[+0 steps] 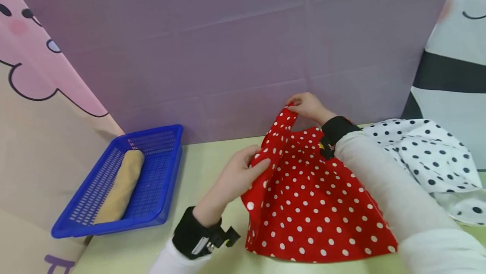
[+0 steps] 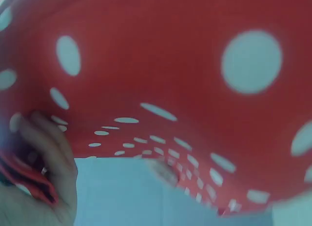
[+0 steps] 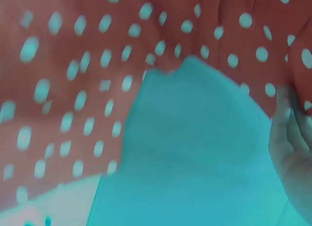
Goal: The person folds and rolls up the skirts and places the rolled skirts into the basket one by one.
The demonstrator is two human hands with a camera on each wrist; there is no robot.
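A red cloth with white polka dots [image 1: 311, 198] lies spread on the pale green table [image 1: 201, 168], its left edge lifted. My left hand [image 1: 243, 173] pinches that edge low down, thumb on top. My right hand [image 1: 307, 106] pinches the cloth's far corner and holds it up near the purple backdrop. The left wrist view is filled by the red dotted cloth [image 2: 170, 79] from below, with my left fingers [image 2: 46, 153] curled on its edge. In the right wrist view the red cloth [image 3: 73, 79] hangs above, and my right fingers [image 3: 292, 143] grip its edge.
A blue plastic basket [image 1: 159, 206] holding a rolled tan cloth [image 1: 121, 185] stands at the table's left. A white cloth with black dots [image 1: 433, 156] lies heaped at the right. The purple backdrop [image 1: 228, 55] closes off the back.
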